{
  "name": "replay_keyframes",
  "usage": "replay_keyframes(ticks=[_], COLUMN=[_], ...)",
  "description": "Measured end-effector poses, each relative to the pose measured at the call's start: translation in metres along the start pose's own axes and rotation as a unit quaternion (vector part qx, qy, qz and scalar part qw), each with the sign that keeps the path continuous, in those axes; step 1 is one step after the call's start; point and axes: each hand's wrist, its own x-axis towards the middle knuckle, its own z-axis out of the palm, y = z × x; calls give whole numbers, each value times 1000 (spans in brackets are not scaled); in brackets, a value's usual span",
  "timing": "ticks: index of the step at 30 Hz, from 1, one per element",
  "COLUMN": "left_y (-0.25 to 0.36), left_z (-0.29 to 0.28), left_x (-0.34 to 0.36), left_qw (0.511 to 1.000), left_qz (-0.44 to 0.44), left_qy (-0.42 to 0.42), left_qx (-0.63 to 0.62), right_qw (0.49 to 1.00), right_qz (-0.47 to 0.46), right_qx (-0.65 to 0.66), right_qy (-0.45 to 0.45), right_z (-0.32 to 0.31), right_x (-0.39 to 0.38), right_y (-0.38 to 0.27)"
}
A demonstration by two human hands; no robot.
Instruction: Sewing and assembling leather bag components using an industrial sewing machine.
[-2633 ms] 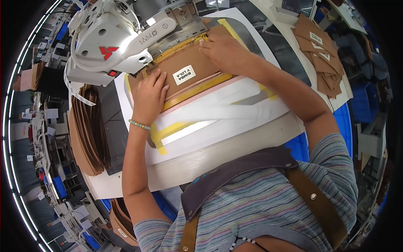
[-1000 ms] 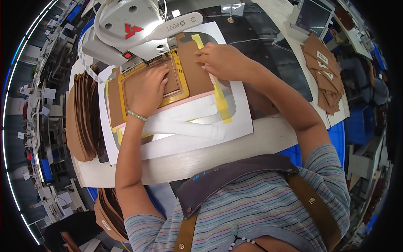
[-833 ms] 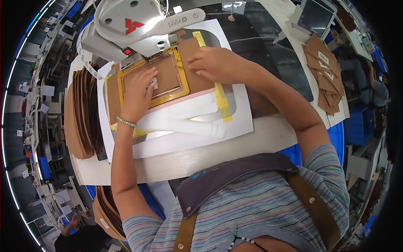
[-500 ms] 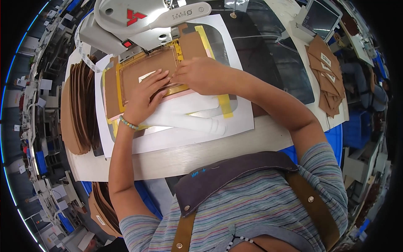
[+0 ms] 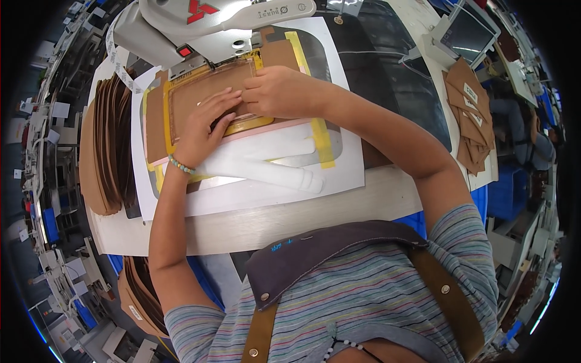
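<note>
Seeming pliable, the flat brown leather-like panel (image 5: 209,83) under the spread left grip (image 5: 204,126) is best edge-held; the bunched right grip (image 5: 281,92)'s hold cannot be told.

Beyond the left hand (image 5: 207,123), the machine (image 5: 160,36) bears a red emblem (image 5: 201,10) and dark lettering (image 5: 279,11); printed tape (image 5: 123,75) hangs leftward. Right of the right hand (image 5: 273,92), brown pieces (image 5: 472,148) carry printed labels (image 5: 469,95). Nearer the body, blue handwriting (image 5: 285,244) marks the apron (image 5: 302,255).
</note>
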Motion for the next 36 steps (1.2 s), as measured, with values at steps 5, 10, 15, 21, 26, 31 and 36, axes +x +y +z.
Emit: replay_keyframes(ticks=[5,10,15,21,26,31,36], left_y=[-4,-7,-6,-7,-6,-4,-3], left_z=[-2,-1,0,0,2,1,0], left_x=[-3,-2,-3,-5,-7,-9,-8], left_qw=[999,996,997,998,997,996,994], left_qz=[-8,-14,-3,4,50,52,58], left_qy=[-23,-2,2,-8,-49,-48,-62], left_qx=[-45,-84,-76,-69,44,56,64], right_qw=[999,1000,999,986,986,979,972], right_qz=[35,-13,-30,108,107,130,134], right_qx=[37,12,21,116,129,133,185], right_qy=[10,4,-23,48,7,-87,-60], right_z=[3,-3,-2,14,-4,-26,-20], right_x=[-8,-2,4,-8,-10,-14,-16], right_y=[-5,5,1,-12,-8,-3,-13])
